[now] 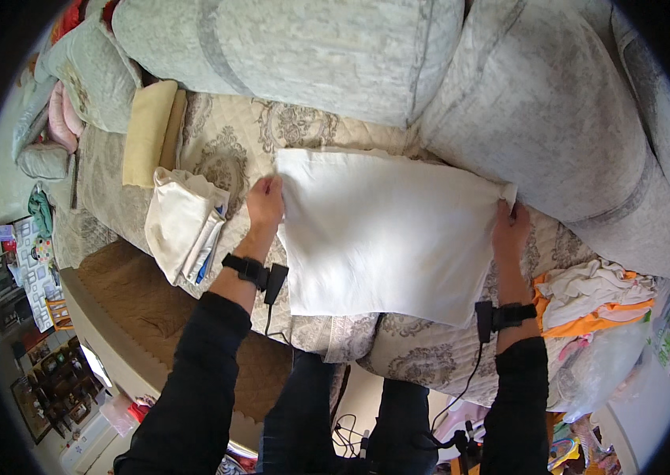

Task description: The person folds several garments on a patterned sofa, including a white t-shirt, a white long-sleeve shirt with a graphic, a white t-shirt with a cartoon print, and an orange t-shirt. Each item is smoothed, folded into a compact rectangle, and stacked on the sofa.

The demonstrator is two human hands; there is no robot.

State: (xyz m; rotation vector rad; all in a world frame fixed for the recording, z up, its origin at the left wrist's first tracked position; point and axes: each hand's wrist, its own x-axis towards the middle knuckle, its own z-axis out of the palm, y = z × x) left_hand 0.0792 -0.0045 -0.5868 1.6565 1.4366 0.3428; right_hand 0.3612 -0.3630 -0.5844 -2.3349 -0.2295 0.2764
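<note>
A white cloth (390, 237) lies spread over the patterned sofa seat in front of me, its far edge toward the backrest and its near edge by the seat's front. My left hand (265, 202) is closed on the cloth's left edge, near the far left corner. At the far right corner, my right hand (512, 226) pinches the cloth, and a small fold stands up there. To the left of my left hand lies a stack of folded cream cloths (180, 226) with a bit of blue showing along its side.
A folded yellow cloth (147, 134) rests beyond the cream stack. Grey cushions (311, 47) line the back. On the right are a crumpled white and orange garment (596, 297) and a clear plastic bag (604, 380). A brown quilted surface (145, 301) lies at the left.
</note>
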